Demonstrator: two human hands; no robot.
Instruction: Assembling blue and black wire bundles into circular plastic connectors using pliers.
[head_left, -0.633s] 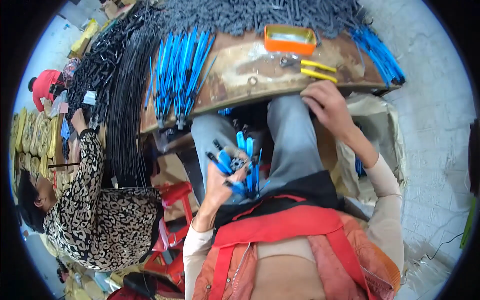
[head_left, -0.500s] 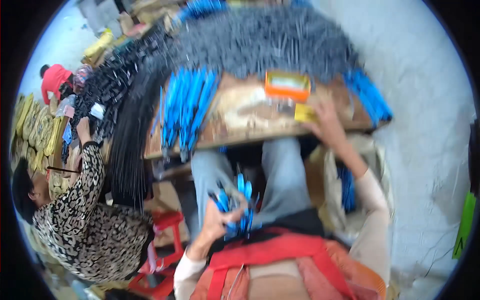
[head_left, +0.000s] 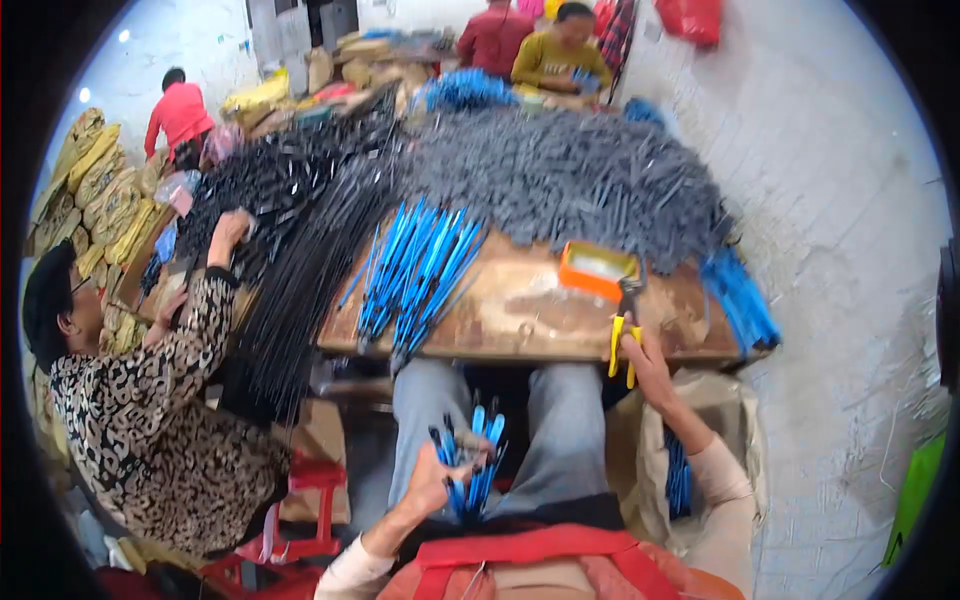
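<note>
My left hand (head_left: 430,484) is closed around a bundle of slim blue pieces with black tips (head_left: 488,428), held upright above my lap between my knees. At the table's front edge, my right hand (head_left: 652,374) grips a pair of pliers (head_left: 618,340) with yellow handles and a dark head. The pliers' head points away from me, beside an orange box (head_left: 590,286) with pale contents. More blue pieces (head_left: 425,265) lie fanned out on the wooden table (head_left: 510,310), left of the box. Motion blur hides the finer detail of the held bundle.
Heaped grey pieces (head_left: 570,170) cover the table's far side, with black pieces (head_left: 290,165) and long black strands (head_left: 310,300) leftward. Blue pieces (head_left: 740,300) hang over the right corner above an open sack (head_left: 735,425). A co-worker in a patterned top (head_left: 150,430) sits at left, near a red stool (head_left: 320,475).
The view has tilted up, showing people at the back. My right hand now has the pliers raised with their handles toward me. My left hand keeps its bundle over my lap.
</note>
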